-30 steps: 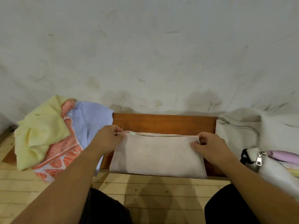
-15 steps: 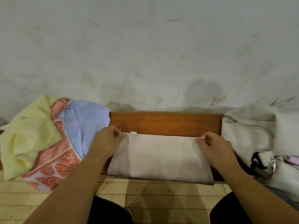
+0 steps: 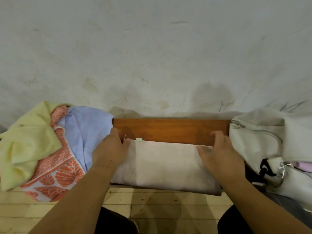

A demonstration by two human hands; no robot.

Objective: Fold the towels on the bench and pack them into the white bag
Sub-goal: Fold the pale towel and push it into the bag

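A pale beige towel (image 3: 164,165) lies folded into a long rectangle across the middle of the wooden bench (image 3: 170,130), its front edge hanging over the bench's front. My left hand (image 3: 111,149) pinches the towel's far left corner, near a small white tag. My right hand (image 3: 219,154) lies flat on the towel's right end, fingers spread and blurred. The white bag (image 3: 263,139) sits at the bench's right end with its zipper open; something pink shows inside it.
A heap of unfolded towels covers the bench's left end: a yellow one (image 3: 27,144), an orange leaf-patterned one (image 3: 55,174) and a light blue one (image 3: 84,132). A stained white wall rises right behind the bench. Light wooden floorboards lie below.
My right hand has let go of the towel's right corner and now lies flat on it. The view has shifted slightly left and down. My left hand keeps its pinch.
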